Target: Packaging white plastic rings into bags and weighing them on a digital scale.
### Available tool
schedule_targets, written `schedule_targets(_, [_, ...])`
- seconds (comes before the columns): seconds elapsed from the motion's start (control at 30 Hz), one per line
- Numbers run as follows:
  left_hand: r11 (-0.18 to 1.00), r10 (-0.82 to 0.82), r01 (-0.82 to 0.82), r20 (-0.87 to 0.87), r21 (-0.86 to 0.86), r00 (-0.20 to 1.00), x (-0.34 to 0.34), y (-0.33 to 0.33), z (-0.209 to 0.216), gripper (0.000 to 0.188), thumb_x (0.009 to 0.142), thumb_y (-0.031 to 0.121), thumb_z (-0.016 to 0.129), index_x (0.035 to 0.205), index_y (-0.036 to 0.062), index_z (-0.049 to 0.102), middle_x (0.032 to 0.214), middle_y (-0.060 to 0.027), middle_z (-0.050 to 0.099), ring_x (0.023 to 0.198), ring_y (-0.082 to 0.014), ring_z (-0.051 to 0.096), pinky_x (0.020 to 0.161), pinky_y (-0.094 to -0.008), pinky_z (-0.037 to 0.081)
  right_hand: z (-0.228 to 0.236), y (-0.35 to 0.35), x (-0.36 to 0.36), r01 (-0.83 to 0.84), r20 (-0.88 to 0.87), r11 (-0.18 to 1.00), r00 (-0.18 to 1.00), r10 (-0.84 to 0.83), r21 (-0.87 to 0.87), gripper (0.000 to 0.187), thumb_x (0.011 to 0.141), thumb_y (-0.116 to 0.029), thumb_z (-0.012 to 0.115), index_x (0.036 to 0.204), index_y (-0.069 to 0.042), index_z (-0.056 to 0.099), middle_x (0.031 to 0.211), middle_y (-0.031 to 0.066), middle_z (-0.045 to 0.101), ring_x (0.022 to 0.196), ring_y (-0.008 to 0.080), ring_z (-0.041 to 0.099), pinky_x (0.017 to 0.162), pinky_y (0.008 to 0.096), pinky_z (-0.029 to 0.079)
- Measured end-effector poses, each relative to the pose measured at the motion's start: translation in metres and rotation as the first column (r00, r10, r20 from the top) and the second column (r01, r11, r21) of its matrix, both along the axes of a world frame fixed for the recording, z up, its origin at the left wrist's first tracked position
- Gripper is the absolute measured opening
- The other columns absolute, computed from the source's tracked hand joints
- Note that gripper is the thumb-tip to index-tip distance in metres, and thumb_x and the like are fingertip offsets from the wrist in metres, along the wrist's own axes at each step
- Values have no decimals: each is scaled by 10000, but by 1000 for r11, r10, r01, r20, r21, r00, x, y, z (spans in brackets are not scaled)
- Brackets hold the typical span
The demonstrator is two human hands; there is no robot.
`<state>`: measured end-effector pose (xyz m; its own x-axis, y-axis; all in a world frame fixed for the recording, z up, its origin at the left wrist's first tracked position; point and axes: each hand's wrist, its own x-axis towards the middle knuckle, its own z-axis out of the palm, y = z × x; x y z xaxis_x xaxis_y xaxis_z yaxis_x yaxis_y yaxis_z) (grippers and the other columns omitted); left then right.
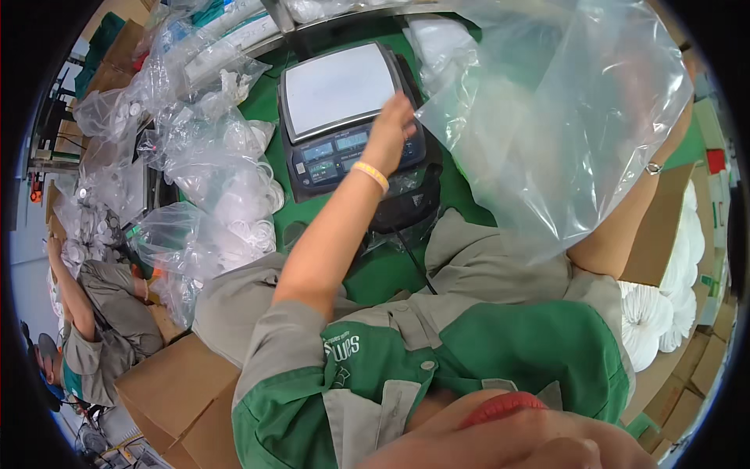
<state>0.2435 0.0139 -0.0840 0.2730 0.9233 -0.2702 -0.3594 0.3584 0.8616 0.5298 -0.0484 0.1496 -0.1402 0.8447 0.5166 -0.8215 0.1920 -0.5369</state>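
A large clear plastic bag (547,117) is held up in front of me, over the right side of the green table. My left hand (391,129), with a yellow band on its wrist, reaches forward and grips the bag's left edge, just above a digital scale (340,86) with a grey weighing plate. My right hand (678,102) is raised at the bag's far right edge and holds it; the hand shows only dimly through the plastic, with a bracelet at the wrist. The bag looks empty.
Several clear bags of white round parts (219,180) are piled on the left of the table. Cardboard boxes (180,383) stand at lower left, another box (664,227) at right beside stacked white pieces (656,313). A co-worker (101,328) sits at lower left.
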Motion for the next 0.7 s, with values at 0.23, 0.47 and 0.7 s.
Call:
schedule_targets(0.23, [715,-569,697,619,49,540,67,-50,13,583,862,485,470,1320,147,346,1282,-81,426,1158,-231,448,938,-359,399,-32,-3,-21,-138,-98,990,986,134,-38,396,895,-241,428,1166,44,477,1214,158,504,1097,269,498,965,367,378])
schedule_targets(0.47, [919,-333,249,940,306,74,16,-20,103,865,713,790,280,1348,204,326,1429,-137,235,1273,-403,235,988,-610,204,-51,16,-36,-75,-66,992,995,69,-100,427,948,-303,327,1167,28,485,1177,149,531,1051,248,532,903,344,427])
schedule_targets(0.7, [831,-556,449,482,328,677,12,-41,86,614,855,413,512,1379,205,270,1367,-156,326,1146,-327,449,906,-422,411,-66,28,-28,119,209,971,975,-75,-209,484,937,-314,360,1279,28,369,1068,156,570,988,244,541,869,341,426])
